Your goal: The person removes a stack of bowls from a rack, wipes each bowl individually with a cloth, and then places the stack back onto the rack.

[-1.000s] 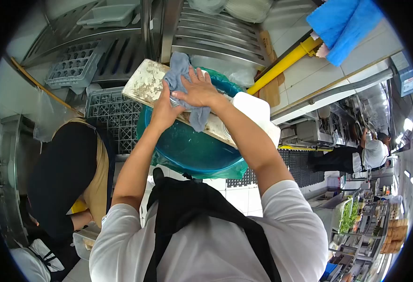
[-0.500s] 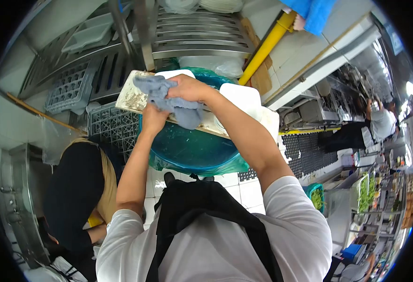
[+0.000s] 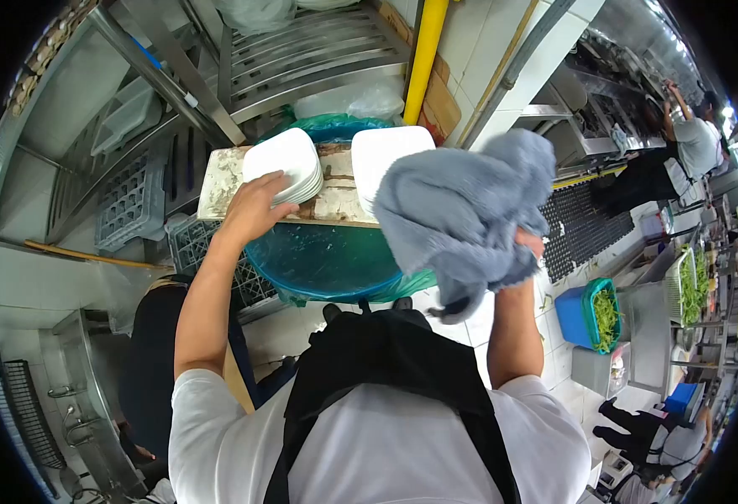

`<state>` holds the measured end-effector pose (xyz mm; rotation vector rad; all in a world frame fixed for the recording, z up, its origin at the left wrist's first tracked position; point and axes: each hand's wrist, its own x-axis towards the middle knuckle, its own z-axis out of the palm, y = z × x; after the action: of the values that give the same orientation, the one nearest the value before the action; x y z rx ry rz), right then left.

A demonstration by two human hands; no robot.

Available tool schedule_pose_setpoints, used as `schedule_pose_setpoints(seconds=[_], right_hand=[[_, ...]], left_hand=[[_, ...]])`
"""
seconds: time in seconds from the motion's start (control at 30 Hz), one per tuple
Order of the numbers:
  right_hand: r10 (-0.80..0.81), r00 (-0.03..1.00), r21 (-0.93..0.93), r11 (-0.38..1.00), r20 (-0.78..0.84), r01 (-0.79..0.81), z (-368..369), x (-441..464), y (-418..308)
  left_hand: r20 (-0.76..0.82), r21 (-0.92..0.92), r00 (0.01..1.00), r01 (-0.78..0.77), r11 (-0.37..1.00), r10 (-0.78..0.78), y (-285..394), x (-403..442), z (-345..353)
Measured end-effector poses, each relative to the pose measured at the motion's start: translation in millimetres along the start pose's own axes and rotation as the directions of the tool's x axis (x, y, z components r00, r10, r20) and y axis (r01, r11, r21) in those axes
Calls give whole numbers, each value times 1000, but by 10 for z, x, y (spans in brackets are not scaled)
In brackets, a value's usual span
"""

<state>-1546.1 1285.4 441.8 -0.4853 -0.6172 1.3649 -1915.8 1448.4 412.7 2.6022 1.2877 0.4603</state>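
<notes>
Busy kitchen, steel rack (image 3: 310, 71) up top and a yellow pipe (image 3: 426, 63) running down beside it. Below that is a green-blue tub (image 3: 327, 260) with a scuffed board (image 3: 222, 181) lying right across it. So, on the board: two stacks of white plates, the left stack (image 3: 283, 155) and the right stack (image 3: 379, 151), with a bit of bare board between them. Left hand (image 3: 257, 206) is on the near edge of the left stack, fingers over the top plate, though tbh can't tell if it's properly gripping. Right hand (image 3: 530, 244) is closed on a big bunched-up grey cloth (image 3: 465, 202), which is up off the board and blocks part of the right stack from view. Co-worker (image 3: 163, 361) close by on the left, another person (image 3: 692, 151) further off to the right, and a bin of greens (image 3: 604, 319) on that side too.
</notes>
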Motion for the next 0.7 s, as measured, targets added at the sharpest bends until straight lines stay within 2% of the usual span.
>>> schedule_pose_setpoints(seconds=[0.03,0.07,0.13,0.17,0.2,0.23,0.27,0.3,0.33,0.37,0.4,0.43,0.47,0.5,0.53,0.57,0.63,0.67,0.7], right_hand=[[-28,999,0,1000,-24,28,-72,-94,-30],[-47,998,-3,999,-41,47,-141,-178,-54],[-72,995,-23,997,-67,71,-249,-337,-73],[-74,995,-35,997,-73,72,-298,-410,-63],[-75,994,-55,996,-77,70,-343,-486,-40],[-66,995,-83,995,-73,59,-386,-550,1],[-52,997,-126,991,-53,45,-412,-605,53],[-35,999,-189,982,-17,31,-396,-651,115],[-17,999,-301,953,46,30,-221,-621,123],[-24,991,-520,850,129,88,-47,-581,103],[-9,979,-704,694,204,153,346,-485,110],[-39,960,-663,715,276,219,585,-405,243],[-29,913,-775,519,406,361,547,-314,568],[-225,800,-740,304,556,600,870,-156,574],[-134,803,-808,21,581,589,1040,-96,629],[-137,806,-812,12,576,583,1151,-27,553],[-386,687,-763,-73,616,643,1286,197,380],[-385,687,-763,-74,616,642,1230,302,357],[-460,752,-783,174,472,598,1138,395,334]], left_hand=[[-79,60,994,-68,996,73,17,26,14],[-71,68,995,-71,995,76,-3,54,24],[77,66,996,-53,996,48,-45,125,38],[83,70,995,-66,995,60,-55,136,34],[28,-145,998,54,988,-51,-52,106,25],[2,-358,985,161,920,-172,64,87,-40],[87,-466,955,290,836,-282,170,43,-157],[94,-464,956,290,837,-278,306,-9,-203],[18,-721,954,220,658,-299,429,-59,-221],[-50,-903,940,102,418,-338,566,-93,-238],[-59,-950,936,54,306,-347,751,-131,-255],[-55,-952,939,53,301,-339,973,-171,-275],[-104,-932,947,13,363,-302,1198,-216,-291],[-151,-907,953,-28,420,-263,1333,-257,-279],[-147,-911,956,-30,412,-254,1385,-286,-247],[-137,-918,969,-46,393,-205,1427,-312,-224],[-124,-930,986,-77,359,-111,1473,-353,-205],[-118,-935,991,-88,342,-68,1482,-373,-201],[-110,-941,994,-97,324,-24,1489,-388,-199]])
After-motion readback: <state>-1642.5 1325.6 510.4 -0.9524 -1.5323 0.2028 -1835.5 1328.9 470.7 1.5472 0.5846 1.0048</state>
